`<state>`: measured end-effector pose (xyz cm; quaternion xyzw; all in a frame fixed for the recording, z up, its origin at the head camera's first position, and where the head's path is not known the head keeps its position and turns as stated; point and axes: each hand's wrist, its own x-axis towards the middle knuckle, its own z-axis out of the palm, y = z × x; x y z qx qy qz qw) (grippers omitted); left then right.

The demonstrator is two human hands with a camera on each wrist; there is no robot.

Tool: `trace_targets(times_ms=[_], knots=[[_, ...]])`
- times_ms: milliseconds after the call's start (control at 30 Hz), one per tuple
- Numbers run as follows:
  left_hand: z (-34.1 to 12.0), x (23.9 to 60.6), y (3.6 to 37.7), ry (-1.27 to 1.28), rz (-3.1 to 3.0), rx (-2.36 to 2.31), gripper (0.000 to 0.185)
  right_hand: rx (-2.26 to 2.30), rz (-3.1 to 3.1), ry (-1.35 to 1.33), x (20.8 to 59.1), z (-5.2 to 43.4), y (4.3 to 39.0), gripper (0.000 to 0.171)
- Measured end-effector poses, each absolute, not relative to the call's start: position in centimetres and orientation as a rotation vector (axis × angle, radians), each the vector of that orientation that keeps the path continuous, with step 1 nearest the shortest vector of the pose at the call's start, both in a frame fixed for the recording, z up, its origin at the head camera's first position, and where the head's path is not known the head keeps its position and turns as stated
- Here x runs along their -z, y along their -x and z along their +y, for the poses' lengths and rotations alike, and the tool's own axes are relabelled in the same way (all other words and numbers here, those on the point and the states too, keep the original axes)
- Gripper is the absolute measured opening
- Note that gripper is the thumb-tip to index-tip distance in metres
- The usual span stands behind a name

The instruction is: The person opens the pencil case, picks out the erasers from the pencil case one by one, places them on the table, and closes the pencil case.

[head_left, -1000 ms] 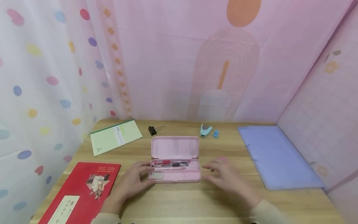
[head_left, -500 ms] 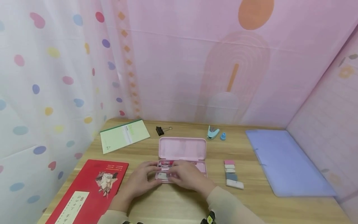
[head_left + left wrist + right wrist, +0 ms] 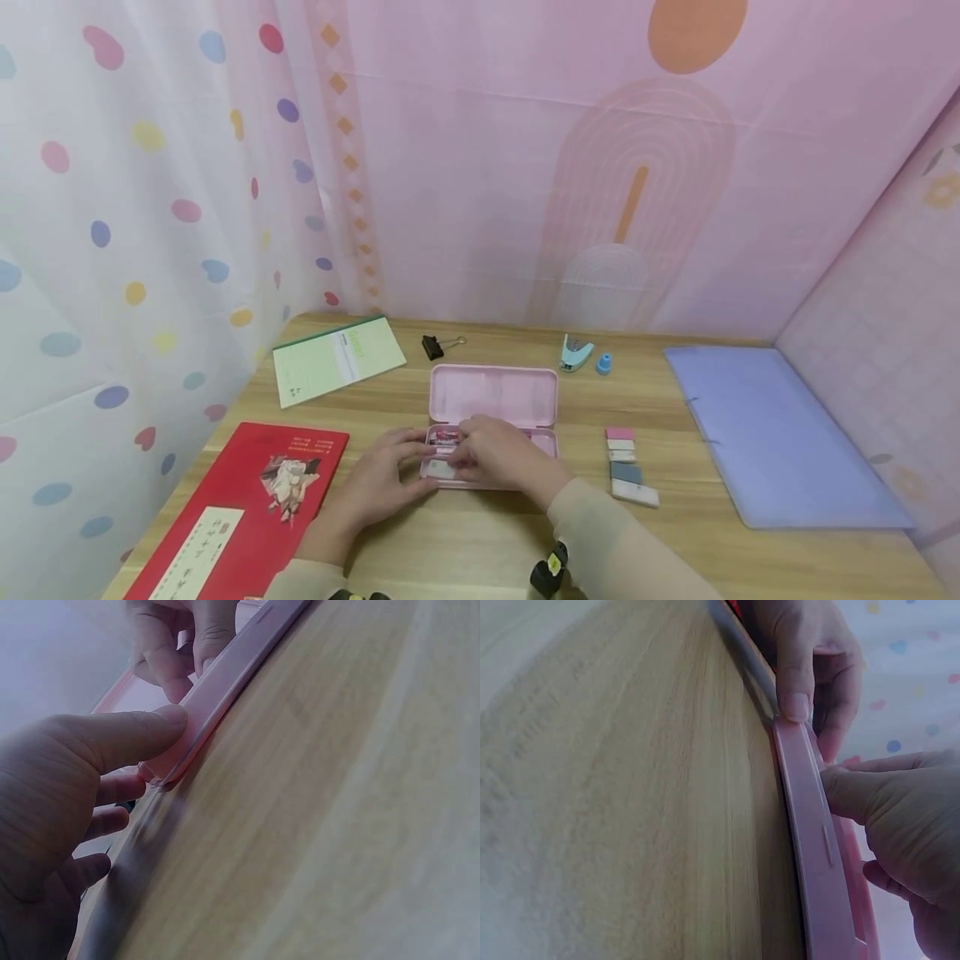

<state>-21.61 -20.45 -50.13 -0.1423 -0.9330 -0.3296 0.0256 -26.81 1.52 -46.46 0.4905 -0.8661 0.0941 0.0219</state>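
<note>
An open pink pencil case [image 3: 493, 393] lies mid-table, lid tipped back and pens in its tray. My left hand [image 3: 382, 479] grips the tray's left end, thumb on the front corner [image 3: 169, 724]. A white eraser [image 3: 441, 471] lies in the tray beside it. My right hand [image 3: 498, 454] lies over the tray with its fingers curled inside. Its thumb [image 3: 855, 795] rests against the case's front wall [image 3: 814, 847]. What those fingers touch is hidden. In the right wrist view, the left hand [image 3: 810, 652] shows at the case's far end.
A row of several erasers [image 3: 626, 467] lies right of the case, and a lilac folder [image 3: 772, 433] beyond them. A red book [image 3: 240, 508] and green notepad [image 3: 337, 358] lie left. A binder clip [image 3: 432, 346] and blue stapler [image 3: 573, 352] sit behind. Fabric walls enclose the table.
My right hand moved left from beside the case to over its tray, uncovering the erasers. It has barely shifted in the last half second. My left hand stayed on the case.
</note>
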Motion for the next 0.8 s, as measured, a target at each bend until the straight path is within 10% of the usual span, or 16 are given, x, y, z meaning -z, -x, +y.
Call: trace_targets(times_ms=[800], knots=[[-20.4,50.1,21.7,0.457,-2.888,1.005,0.042,-0.379,-2.805,-1.558,46.8,2.5,27.2,0.022]])
